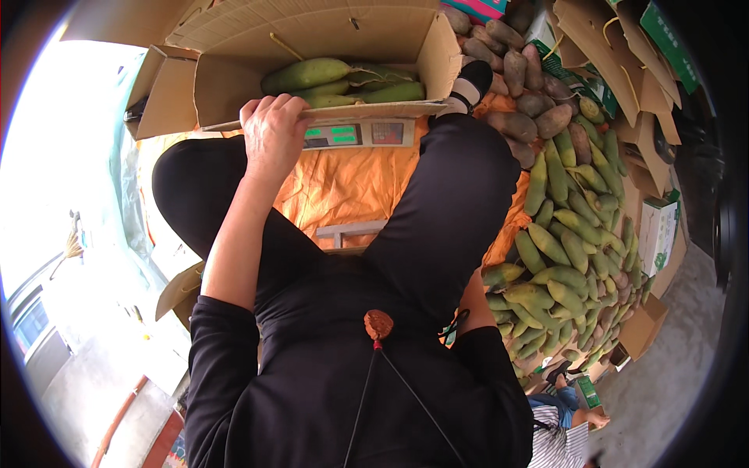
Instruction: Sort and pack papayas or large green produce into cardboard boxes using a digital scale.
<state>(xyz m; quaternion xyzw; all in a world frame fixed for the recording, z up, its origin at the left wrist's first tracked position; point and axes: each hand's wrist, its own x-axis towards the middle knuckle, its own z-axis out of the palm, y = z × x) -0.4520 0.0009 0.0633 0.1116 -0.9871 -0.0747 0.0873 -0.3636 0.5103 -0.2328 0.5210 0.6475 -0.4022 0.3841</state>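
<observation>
My left hand (275,125) grips the near rim of an open cardboard box (195,86), its fingers curled over the edge. Inside lie several long green vegetables (308,74) that look like radishes. The box rests above a digital scale (390,134) with a lit green display, partly covered by my left hand. On the right, my bare forearm (474,300) passes behind my thigh, and my right hand is hidden there. Beside that arm lies a large heap of similar green vegetables (566,249).
Reddish-brown root vegetables (515,74) lie beyond my right knee. An orange sheet (343,187) covers the floor between my legs. More cardboard boxes (624,62) stand at the far right. Another person in a striped top (558,444) is at the lower right.
</observation>
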